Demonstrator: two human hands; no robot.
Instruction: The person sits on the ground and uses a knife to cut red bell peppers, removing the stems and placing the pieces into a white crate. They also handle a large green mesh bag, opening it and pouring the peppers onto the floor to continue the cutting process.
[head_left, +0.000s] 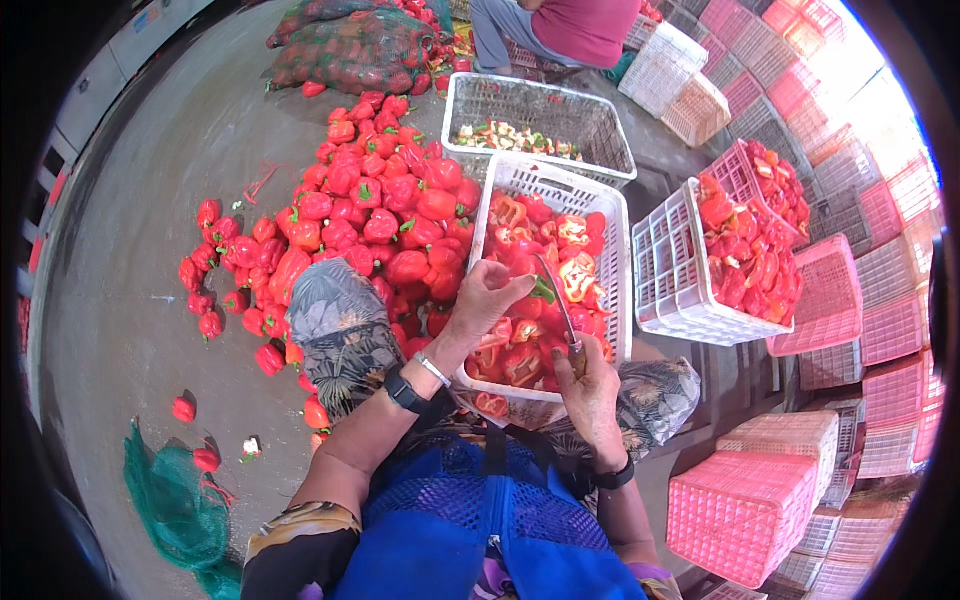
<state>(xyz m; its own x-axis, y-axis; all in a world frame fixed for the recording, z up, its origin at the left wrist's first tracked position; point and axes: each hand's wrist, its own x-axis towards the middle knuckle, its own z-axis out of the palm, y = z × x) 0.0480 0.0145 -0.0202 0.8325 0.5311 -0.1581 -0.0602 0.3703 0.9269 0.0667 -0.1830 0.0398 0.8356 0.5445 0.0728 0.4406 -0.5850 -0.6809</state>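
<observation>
Over a white plastic crate of cut red bell peppers, my right hand is closed around the wooden handle of a knife, its blade pointing up and away from me. My left hand is beside the blade, thumb and fingers bent close to a green pepper stem; whether it holds the stem or a pepper piece cannot be told. Left of the crate lies a large heap of whole red bell peppers on the floor.
Beyond the crate stands another crate with pepper cores. A filled white crate is at the right, near stacked pink crates. Full mesh sacks and a seated person are at the top. Green netting lies lower left.
</observation>
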